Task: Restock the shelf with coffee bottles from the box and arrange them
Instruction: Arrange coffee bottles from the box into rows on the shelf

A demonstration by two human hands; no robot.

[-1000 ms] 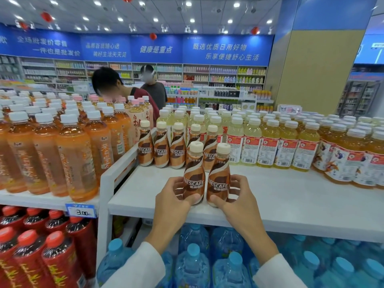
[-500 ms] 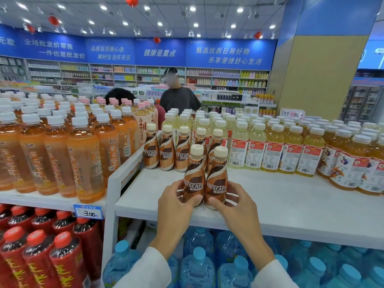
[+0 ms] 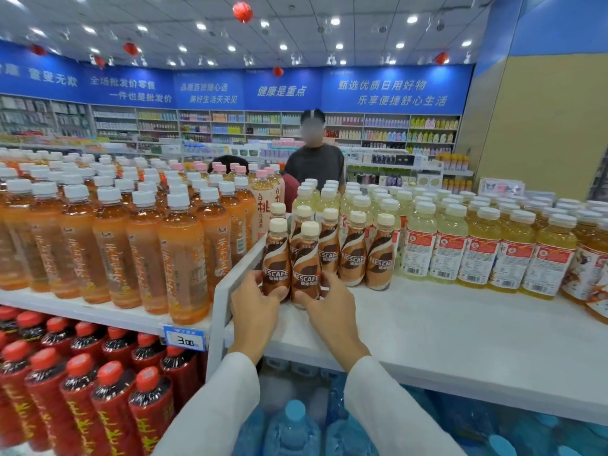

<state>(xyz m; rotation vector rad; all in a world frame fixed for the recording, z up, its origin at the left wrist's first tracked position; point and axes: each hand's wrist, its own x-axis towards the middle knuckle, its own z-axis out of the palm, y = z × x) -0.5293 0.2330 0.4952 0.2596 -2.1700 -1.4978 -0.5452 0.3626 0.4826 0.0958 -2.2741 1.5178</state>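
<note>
Two brown-and-cream Nescafe coffee bottles stand side by side on the white shelf (image 3: 460, 324), close to its left divider. My left hand (image 3: 255, 299) grips the left coffee bottle (image 3: 277, 261) at its base. My right hand (image 3: 329, 304) grips the right coffee bottle (image 3: 306, 264) the same way. Right behind them stands a row of several more coffee bottles (image 3: 353, 255), running to the right. The box is not in view.
Orange tea bottles (image 3: 131, 245) fill the shelf left of the white divider (image 3: 230, 284). Yellow drink bottles (image 3: 477, 245) crowd the back right. Red bottles (image 3: 82, 390) and blue water jugs (image 3: 292, 429) sit below. A person (image 3: 314, 162) stands behind the display.
Both hands have pushed the two coffee bottles back and to the left, up against the row of coffee bottles by the divider. The view has shifted with them.
</note>
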